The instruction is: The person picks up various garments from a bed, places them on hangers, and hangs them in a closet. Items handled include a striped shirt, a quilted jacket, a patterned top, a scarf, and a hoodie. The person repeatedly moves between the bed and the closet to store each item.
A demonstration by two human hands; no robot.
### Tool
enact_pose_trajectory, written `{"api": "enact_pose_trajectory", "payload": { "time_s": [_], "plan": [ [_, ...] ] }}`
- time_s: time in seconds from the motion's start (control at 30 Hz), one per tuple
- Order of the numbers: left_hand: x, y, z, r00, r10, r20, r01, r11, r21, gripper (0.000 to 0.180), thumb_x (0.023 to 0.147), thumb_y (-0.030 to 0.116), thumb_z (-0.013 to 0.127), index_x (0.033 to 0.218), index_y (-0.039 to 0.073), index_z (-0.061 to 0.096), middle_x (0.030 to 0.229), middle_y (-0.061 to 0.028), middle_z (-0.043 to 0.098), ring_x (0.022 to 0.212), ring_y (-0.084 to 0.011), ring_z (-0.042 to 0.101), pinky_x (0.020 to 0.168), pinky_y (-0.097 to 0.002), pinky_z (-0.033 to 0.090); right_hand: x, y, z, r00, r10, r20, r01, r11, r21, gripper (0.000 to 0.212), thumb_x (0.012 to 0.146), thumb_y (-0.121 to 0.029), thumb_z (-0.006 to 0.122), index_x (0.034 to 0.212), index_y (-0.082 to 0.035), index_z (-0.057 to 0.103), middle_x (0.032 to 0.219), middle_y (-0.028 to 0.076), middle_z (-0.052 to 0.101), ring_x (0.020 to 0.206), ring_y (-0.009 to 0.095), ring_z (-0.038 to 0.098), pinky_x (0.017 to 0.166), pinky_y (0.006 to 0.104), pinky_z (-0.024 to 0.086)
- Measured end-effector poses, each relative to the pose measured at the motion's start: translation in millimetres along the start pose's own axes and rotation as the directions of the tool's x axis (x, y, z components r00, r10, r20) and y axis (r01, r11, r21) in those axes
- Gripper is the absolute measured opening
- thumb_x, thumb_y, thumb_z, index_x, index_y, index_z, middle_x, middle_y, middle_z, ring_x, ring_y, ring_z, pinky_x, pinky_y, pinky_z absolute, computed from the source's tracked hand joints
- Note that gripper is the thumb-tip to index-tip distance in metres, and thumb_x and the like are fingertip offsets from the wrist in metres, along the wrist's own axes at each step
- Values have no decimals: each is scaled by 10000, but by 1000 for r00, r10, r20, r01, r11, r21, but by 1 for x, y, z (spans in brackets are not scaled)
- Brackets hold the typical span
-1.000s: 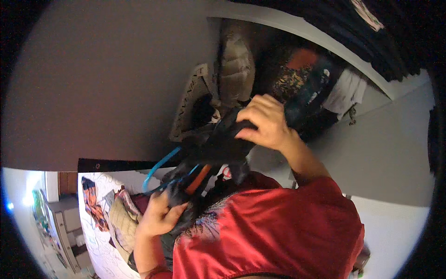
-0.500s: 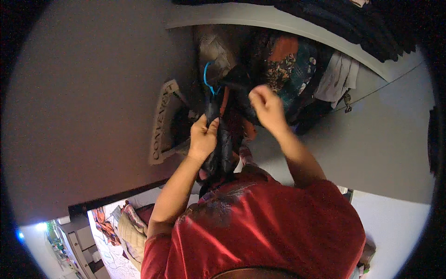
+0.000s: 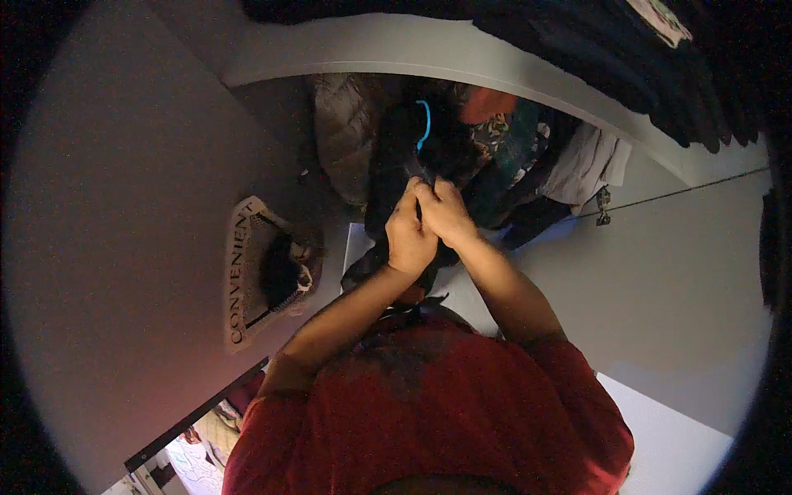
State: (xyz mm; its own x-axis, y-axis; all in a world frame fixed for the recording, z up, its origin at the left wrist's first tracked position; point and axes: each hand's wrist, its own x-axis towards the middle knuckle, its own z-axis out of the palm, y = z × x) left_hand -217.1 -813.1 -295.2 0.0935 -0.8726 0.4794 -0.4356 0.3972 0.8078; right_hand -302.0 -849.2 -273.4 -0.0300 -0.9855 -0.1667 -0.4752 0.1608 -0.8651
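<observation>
Garment (image 3: 419, 168), black, is clasped between the adjoining left hand (image 3: 410, 239) and right hand (image 3: 446, 216), just below a blue hanger hook (image 3: 427, 125). Position: in front of hanging clothes (image 3: 518, 150), right of the cream-rimmed basket (image 3: 240, 285).

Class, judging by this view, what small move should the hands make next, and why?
Perhaps raise the blue hook slightly: it projects from the dark garment near the hanging clothes, and the left hand and right hand grip together just below it.
</observation>
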Motion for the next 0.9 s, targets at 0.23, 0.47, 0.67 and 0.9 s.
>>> {"api": "enact_pose_trajectory", "payload": {
  "time_s": [0.23, 0.47, 0.67, 0.9],
  "plan": [
    [1, -13, -10, 991, -110, 73, 116, 990, -85, 356, 786, 26, 569, 1128, -59, 521, 926, -258, 603, 829, -401, 602, 711, -392, 489, 1, 9, -27, 980, -74, 185, 76, 997, -2, 321, 921, -300, 504, 881, 9, 585, 746, 41, 588, 677, 117, 537, 607, 253, 433],
    [-3, -25, -31, 964, -207, 165, 231, 962, -147, 342, 810, 64, 584, 1118, -73, 528, 862, -264, 611, 714, -306, 627, 632, -339, 484, 19, 4, -53, 953, -298, -57, 298, 954, -3, 194, 901, -196, 533, 915, -19, 611, 839, 79, 651, 755, 147, 609, 685, 261, 469],
    [19, -35, -72, 929, -183, 322, 242, 958, -153, 282, 853, 83, 567, 1105, -43, 549, 874, -189, 640, 743, -135, 579, 658, -260, 461, 43, 27, -60, 850, -420, -318, 411, 906, -99, 140, 878, -88, 536, 994, -54, 605, 920, 80, 636, 795, 161, 598, 732, 272, 462],
    [32, -18, -112, 812, -149, 564, 269, 954, -135, 237, 849, 42, 548, 1078, -10, 579, 871, -60, 628, 790, -90, 520, 729, -225, 430, 62, 18, -78, 811, -584, 23, 559, 764, -321, 442, 758, 9, 579, 1172, -139, 535, 1163, 111, 548, 1000, 275, 554, 880, 336, 434]
  ]
}}
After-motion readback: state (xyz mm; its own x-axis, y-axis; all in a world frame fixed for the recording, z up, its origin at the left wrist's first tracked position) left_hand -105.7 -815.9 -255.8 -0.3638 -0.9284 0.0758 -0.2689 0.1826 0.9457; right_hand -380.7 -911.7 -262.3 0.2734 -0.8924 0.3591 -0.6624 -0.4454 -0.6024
